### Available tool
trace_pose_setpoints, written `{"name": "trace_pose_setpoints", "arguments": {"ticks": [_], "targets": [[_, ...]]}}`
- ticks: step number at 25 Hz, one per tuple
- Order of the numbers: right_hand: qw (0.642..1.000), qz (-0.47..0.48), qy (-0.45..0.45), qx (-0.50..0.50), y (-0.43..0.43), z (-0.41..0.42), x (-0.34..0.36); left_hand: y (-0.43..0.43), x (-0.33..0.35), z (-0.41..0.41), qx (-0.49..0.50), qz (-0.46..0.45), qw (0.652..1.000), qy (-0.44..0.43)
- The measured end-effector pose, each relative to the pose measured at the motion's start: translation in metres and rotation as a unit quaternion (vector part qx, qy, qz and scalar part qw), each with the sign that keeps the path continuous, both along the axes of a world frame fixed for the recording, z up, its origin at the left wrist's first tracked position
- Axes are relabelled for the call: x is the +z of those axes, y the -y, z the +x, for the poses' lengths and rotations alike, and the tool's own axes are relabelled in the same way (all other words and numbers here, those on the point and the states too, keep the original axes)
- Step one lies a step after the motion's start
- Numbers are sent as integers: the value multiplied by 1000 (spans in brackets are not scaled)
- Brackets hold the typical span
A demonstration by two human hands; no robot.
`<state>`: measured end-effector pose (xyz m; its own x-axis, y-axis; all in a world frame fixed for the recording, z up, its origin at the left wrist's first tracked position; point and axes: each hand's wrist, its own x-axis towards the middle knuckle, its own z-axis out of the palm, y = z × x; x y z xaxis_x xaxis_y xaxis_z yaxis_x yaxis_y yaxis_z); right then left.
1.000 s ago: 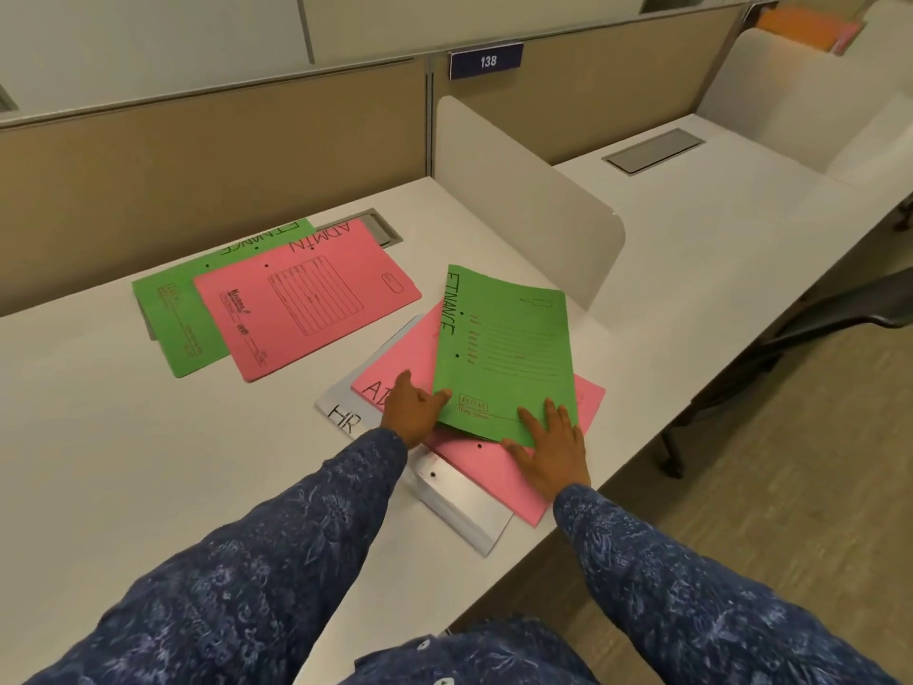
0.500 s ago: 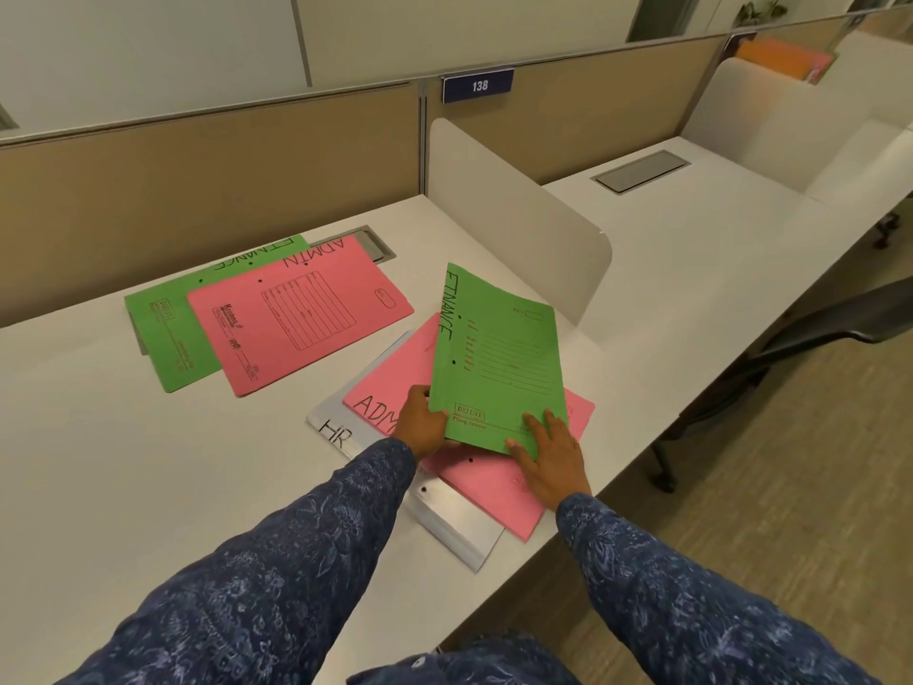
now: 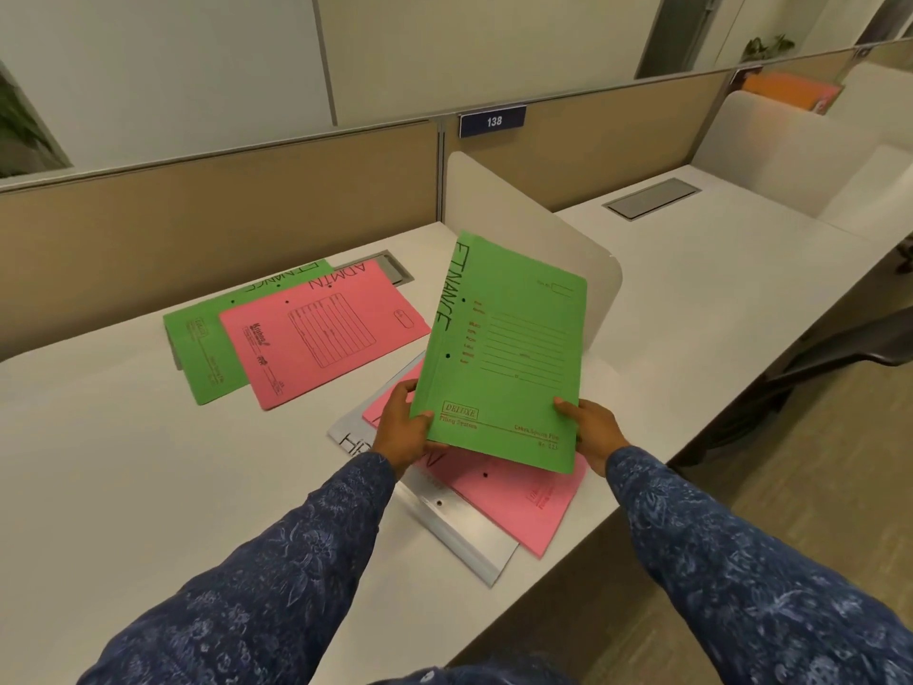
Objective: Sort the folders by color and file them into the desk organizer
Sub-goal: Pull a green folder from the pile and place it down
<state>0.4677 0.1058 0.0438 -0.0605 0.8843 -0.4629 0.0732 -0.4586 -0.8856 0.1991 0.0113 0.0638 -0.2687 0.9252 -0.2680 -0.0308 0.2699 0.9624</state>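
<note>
Here the left hand and the right hand both grip the held green folder, one at each lower corner. The thumbs lie on its front face and the fingers curl behind it. The folder is raised off the tabletop, tilted so its front faces the camera, and hangs above the near stack.

It is bright green card. "FINANCE" is handwritten in black down its left edge, beside two small punched holes. A red printed form with ruled lines fills the middle. A boxed "DELUXE" mark sits at the lower left, with more red print along the bottom and a small box at the upper right.

Under it, the near pink folder lies flat on a white folder, whose handwritten black letters are partly covered by the left hand. This stack sits near the front edge of the tabletop.

Further back and to the left, a far pink folder marked "ADMIN" overlaps a far green folder, also marked "FINANCE". A white divider panel stands behind the held folder.
</note>
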Motion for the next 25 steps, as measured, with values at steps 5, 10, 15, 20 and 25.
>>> {"name": "trace_pose_setpoints", "arguments": {"ticks": [5,10,15,20,25], "targets": [[991,-5,-112,70,10,-35,1,30,5,-32,30,-3,999,14],[990,-16,-92,104,42,-86,-13,83,-14,-74,76,-36,996,30],[985,-34,-92,142,87,-139,-22,141,-23,-116,123,-59,990,23],[974,-18,-92,204,133,-185,-25,198,-25,-162,175,-61,983,-2],[960,-25,-59,271,189,-235,-31,262,-31,-203,240,-64,968,-14]]}}
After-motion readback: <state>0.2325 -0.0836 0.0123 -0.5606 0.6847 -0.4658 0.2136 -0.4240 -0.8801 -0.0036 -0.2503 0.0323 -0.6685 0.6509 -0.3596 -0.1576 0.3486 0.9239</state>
